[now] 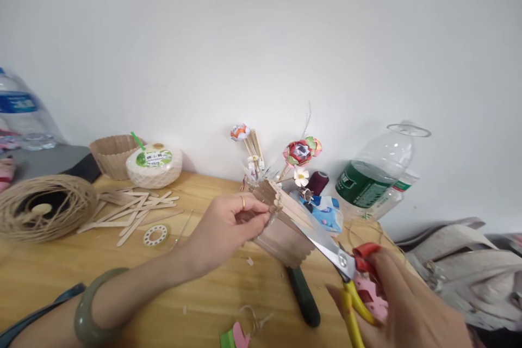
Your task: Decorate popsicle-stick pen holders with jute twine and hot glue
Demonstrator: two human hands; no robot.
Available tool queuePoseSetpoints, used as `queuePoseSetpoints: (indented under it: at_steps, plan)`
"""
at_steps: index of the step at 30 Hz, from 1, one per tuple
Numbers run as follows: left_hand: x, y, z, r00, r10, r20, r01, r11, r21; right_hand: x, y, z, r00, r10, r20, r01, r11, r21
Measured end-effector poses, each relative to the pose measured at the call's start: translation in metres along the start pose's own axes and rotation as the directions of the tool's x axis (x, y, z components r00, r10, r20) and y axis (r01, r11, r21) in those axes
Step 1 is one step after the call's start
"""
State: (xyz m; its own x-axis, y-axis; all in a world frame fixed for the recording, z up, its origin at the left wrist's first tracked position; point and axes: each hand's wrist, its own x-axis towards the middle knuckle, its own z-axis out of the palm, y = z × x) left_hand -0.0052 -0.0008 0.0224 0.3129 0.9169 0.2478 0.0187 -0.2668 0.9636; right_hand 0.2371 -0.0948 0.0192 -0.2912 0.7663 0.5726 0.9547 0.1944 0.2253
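Note:
My left hand (pixel 236 220) is closed at the edge of a small box made of wooden craft sticks (pixel 285 236), thumb and forefinger pinching near its scalloped rim. A gold ring is on one finger. In my right hand (pixel 408 293) is a pair of scissors (pixel 345 261) with red and yellow handles. The blades point up and left, reaching across the stick box close to my left fingertips. Whether they touch the sticks I cannot tell. A dark-handled tool (pixel 304 296) lies on the table below the box, its far end hidden under it.
Loose craft sticks (pixel 138 209), a coil of twine (pixel 44 209) and a roll of tape (pixel 155 235) lie left. A wrapped coconut (pixel 154 166) stands behind them. Paper flowers (pixel 302 151), a tissue pack (pixel 326 212) and a large plastic bottle (pixel 371 174) stand along the wall.

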Motion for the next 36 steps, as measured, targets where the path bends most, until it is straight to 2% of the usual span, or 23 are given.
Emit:
queuePoseSetpoints:
  at_steps: [2,5,15,25,32,36]
  plan:
    - [-0.004,0.0,0.001,0.999,0.044,0.021,-0.044,0.999,0.026,0.01,-0.007,0.001,0.998,-0.006,-0.055,0.003,0.998,-0.063]
    - [-0.006,0.001,0.001,0.997,0.068,0.046,-0.07,0.997,0.036,0.018,-0.011,0.005,0.997,-0.02,-0.074,0.01,0.991,-0.131]
    - [-0.008,0.002,-0.001,0.99,0.086,0.11,-0.089,0.996,0.023,0.024,-0.01,-0.001,0.989,-0.087,-0.119,0.057,0.971,-0.232]
    - [-0.007,0.007,-0.001,0.997,0.031,0.068,-0.027,0.998,-0.051,0.027,-0.012,-0.007,0.971,-0.174,-0.163,0.137,0.967,-0.217]
    - [-0.006,0.009,-0.001,0.998,0.047,0.037,-0.044,0.996,-0.071,0.03,-0.011,-0.007,0.95,-0.228,-0.213,0.174,0.953,-0.248]
    - [-0.007,0.007,-0.001,0.998,0.056,0.031,-0.054,0.997,-0.062,0.03,-0.008,-0.005,0.943,-0.266,-0.202,0.218,0.948,-0.232]
